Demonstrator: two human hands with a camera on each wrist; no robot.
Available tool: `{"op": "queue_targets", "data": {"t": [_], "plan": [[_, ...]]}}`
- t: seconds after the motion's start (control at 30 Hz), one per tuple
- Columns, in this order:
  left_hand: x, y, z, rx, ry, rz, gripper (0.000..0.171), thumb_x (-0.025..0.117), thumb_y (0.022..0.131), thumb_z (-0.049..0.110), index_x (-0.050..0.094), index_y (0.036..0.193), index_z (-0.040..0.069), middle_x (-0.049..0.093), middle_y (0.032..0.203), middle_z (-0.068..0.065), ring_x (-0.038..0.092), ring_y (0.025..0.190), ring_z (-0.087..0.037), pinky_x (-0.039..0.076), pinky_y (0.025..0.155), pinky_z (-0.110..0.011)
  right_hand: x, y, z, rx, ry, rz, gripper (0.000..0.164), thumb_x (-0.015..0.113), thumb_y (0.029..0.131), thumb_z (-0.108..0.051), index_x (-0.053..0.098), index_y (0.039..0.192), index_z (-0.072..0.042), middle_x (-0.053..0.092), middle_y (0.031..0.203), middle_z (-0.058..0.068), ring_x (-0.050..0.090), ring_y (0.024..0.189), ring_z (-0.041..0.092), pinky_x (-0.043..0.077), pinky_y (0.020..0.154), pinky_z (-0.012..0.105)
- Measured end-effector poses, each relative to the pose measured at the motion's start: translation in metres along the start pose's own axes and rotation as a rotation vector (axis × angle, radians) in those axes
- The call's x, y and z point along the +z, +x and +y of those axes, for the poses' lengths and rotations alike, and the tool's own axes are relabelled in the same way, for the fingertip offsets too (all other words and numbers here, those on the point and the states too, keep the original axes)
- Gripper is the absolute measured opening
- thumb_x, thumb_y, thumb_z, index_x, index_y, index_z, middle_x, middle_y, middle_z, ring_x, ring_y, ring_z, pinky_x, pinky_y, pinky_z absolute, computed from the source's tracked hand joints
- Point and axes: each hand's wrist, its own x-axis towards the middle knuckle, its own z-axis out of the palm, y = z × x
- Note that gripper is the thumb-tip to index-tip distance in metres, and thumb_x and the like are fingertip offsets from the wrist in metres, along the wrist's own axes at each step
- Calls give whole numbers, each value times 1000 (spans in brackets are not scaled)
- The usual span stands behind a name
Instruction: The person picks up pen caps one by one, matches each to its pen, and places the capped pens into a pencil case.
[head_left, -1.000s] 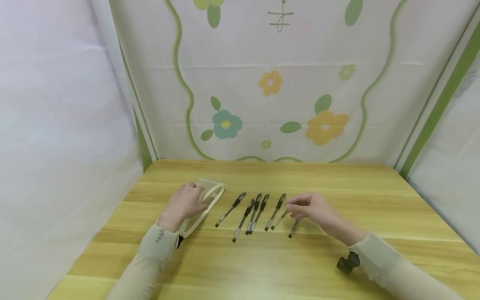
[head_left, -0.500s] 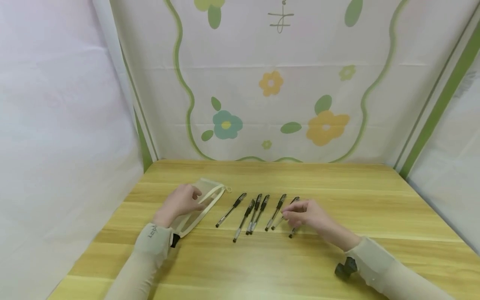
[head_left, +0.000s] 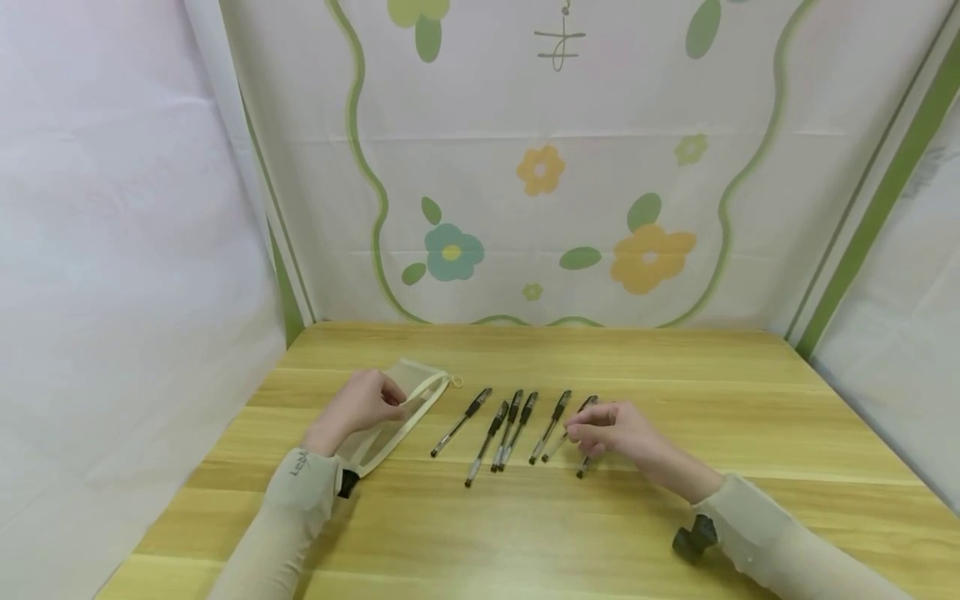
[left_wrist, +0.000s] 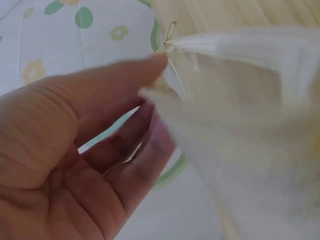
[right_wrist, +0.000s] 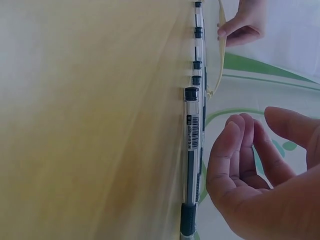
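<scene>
A pale mesh drawstring bag (head_left: 408, 427) lies at the left of the table. My left hand (head_left: 357, 410) pinches its cream edge between thumb and fingers, and the mouth stands apart; in the left wrist view the sheer bag (left_wrist: 225, 145) spreads out from the fingertips. My right hand (head_left: 630, 437) hovers over the right end of a row of black gel pens (head_left: 487, 443). In the right wrist view its fingers are bent, with a gap to the thumb and nothing between. The nearest gel pen (right_wrist: 192, 150) shows a barcode label beside this hand.
The wooden table (head_left: 525, 533) ends at the back against a white curtain (head_left: 487, 108) printed with flowers. White cloth panels stand at both sides. A black device (head_left: 695, 537) is strapped at the right cuff. A small cord loop (head_left: 457, 382) sticks out from the bag's far corner.
My left hand has drawn back slightly to the left, and its fingers have come together on the bag's edge. My right hand has shifted slightly left and toward me over the pens.
</scene>
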Motion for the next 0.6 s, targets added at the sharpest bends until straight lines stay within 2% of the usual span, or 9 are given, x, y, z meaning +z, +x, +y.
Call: {"op": "queue_targets", "data": {"t": [0.07,0.1,0.4,0.6], "plan": [[0,0,-1,0,-13,17,5,75,82,0,78,82,4,68,73,3,53,59,-9,47,56,-26,0,0,0,-3,3,-3,39,73,91,-21,65,115,9,66,104,24,63,85,29,57,77,42],[0,-1,-2,-6,-18,24,8,75,82,0,79,88,3,71,77,0,56,62,-11,50,58,-27,-1,0,0,-3,5,-4,39,73,92,-21,66,115,9,66,104,24,63,85,29,57,76,42],[-1,-1,-4,-57,-126,66,12,76,84,3,77,95,-2,73,86,-7,66,72,-16,57,64,-35,-2,-1,-2,1,12,-13,38,71,93,-21,65,116,9,66,103,23,62,84,28,56,73,38],[-2,-1,-8,-167,-289,58,18,77,86,8,76,101,-1,73,93,-8,69,74,-19,59,69,-39,-3,2,0,15,19,-16,40,72,92,-22,65,116,9,66,103,23,62,84,28,56,75,39]]}}
